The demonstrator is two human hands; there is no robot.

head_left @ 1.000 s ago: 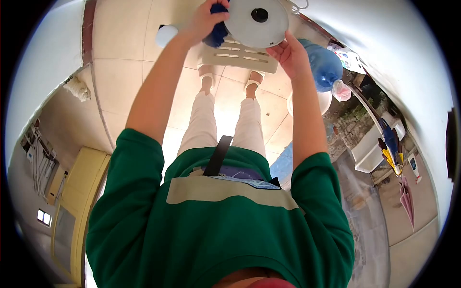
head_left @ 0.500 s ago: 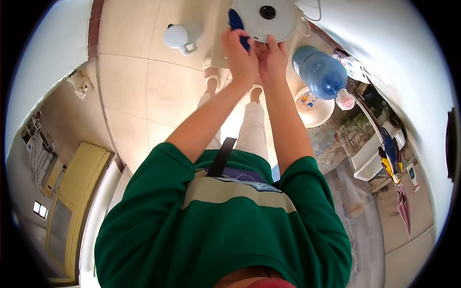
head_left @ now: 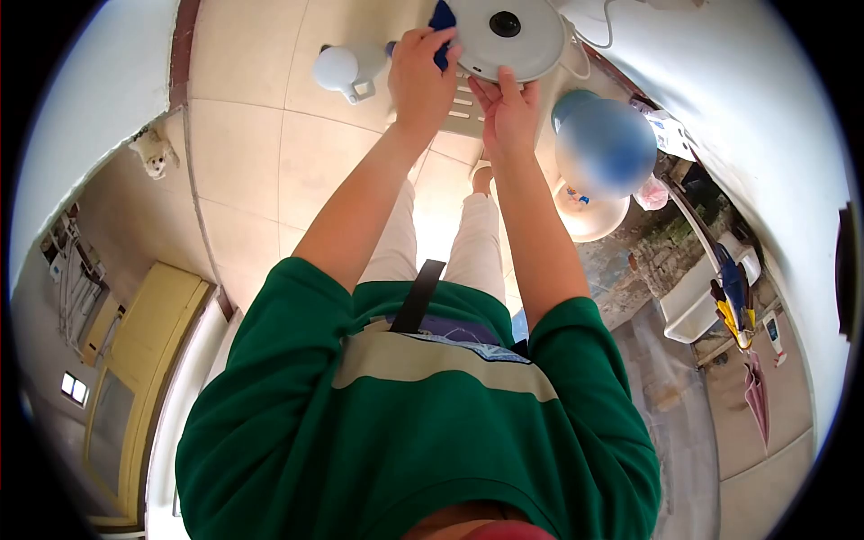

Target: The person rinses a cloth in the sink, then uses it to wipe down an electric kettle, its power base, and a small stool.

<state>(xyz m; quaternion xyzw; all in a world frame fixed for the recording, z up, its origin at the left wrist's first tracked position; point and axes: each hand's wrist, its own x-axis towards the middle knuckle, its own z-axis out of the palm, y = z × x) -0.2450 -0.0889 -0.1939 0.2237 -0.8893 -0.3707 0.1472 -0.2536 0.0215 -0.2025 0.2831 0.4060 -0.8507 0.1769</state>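
Observation:
A round white appliance (head_left: 531,40) with a black knob at its centre is at the top of the view, above a slatted beige stool (head_left: 465,112). My left hand (head_left: 425,79) is closed on a dark blue cloth (head_left: 443,20), held against the appliance's left edge. My right hand (head_left: 510,108) grips the near rim from below, thumb on top. A white cable (head_left: 589,45) runs beside the appliance on the right.
A white jug (head_left: 337,68) stands on the tiled floor at the left. Right of my arm are a blue water bottle (head_left: 607,144), partly blurred, and a white basin (head_left: 594,219). A small white dog (head_left: 153,153) is far left. Umbrellas (head_left: 738,297) hang at the right.
My left hand, with the cloth, first came down to the rim near my right hand, then moved slightly left and up along the edge. My right hand shifted left. The jug came fully into view.

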